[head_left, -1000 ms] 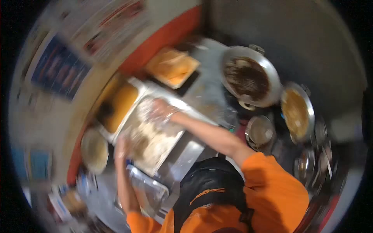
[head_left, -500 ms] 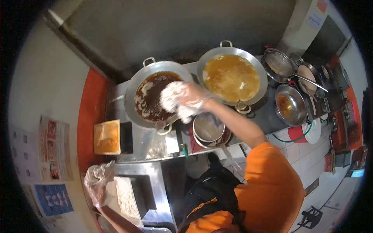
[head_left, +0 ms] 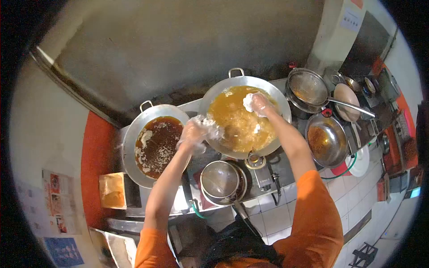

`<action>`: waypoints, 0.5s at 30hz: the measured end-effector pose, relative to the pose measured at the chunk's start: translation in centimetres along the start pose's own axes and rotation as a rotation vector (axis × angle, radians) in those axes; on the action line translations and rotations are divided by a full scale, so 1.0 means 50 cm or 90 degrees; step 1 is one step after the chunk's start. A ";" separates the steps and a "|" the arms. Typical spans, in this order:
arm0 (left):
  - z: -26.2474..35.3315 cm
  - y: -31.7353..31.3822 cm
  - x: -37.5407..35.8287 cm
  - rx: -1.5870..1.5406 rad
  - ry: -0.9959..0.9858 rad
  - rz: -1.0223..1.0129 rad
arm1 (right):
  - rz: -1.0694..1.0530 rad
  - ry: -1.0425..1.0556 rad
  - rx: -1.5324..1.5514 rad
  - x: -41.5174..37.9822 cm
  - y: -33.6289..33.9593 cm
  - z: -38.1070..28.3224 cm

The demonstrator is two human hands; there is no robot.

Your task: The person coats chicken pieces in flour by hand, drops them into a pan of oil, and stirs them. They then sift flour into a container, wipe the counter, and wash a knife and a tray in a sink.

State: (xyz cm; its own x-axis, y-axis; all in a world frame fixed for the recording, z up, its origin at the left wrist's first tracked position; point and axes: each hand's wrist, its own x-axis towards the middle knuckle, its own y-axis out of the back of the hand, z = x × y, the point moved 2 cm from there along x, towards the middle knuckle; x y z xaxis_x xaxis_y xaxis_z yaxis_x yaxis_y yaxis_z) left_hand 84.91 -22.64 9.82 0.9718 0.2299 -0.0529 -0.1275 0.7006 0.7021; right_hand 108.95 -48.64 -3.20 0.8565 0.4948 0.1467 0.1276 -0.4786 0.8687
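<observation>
My right hand, in a clear plastic glove, is closed around a white flour-coated piece of food above the right wok. That wok holds golden, bubbling oil with a small white lump in it. Between the two woks is my left hand, gloved and caked with white flour, its fingers smeared by motion near the right wok's rim. Dark brown oil with pale floating crumbs fills the left wok.
A round strainer rests on a pot in front of the woks. To the right are a long-handled strainer and a steel bowl. At the left stand a square container and a flour tray.
My right hand has moved from over the left wok to over the right wok. My left hand has come up from the flour tray to between the woks. The view has shifted.
</observation>
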 end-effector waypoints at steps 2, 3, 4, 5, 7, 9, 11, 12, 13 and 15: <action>-0.040 -0.089 0.086 0.185 -0.047 0.004 | 0.000 -0.057 -0.043 -0.001 -0.007 0.008; -0.042 -0.122 0.108 0.278 -0.065 -0.006 | -0.018 -0.102 -0.058 -0.001 0.000 0.000; -0.101 -0.189 0.160 0.274 -0.081 -0.014 | -0.037 -0.141 -0.074 -0.003 0.011 -0.024; -0.182 -0.273 0.206 0.055 -0.057 0.015 | -0.004 -0.125 -0.054 -0.030 0.070 -0.088; -0.202 -0.312 0.212 -0.021 -0.001 0.050 | 0.109 -0.110 0.274 -0.032 0.074 -0.098; -0.097 -0.241 0.144 0.145 -0.055 0.159 | 0.137 -0.014 0.273 -0.060 0.169 -0.230; -0.086 -0.178 0.067 -0.184 -0.157 0.221 | 0.154 0.063 0.290 -0.124 0.267 -0.406; -0.053 -0.107 0.021 -0.151 -0.116 0.155 | 0.163 0.088 0.311 -0.154 0.311 -0.487; -0.037 -0.034 -0.038 -0.179 -0.143 0.150 | 0.230 0.154 0.141 -0.175 0.337 -0.552; -0.038 0.073 -0.183 -0.254 -0.180 0.164 | 0.245 0.116 0.131 -0.249 0.361 -0.702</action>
State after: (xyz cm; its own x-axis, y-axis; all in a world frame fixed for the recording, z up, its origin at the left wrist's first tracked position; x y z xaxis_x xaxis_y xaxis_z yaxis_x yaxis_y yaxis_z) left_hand 75.20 -20.93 11.51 0.9076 0.2762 0.3163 -0.3803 0.8600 0.3404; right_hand 83.06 -37.97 27.28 0.7616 0.3638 0.5363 -0.0693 -0.7770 0.6256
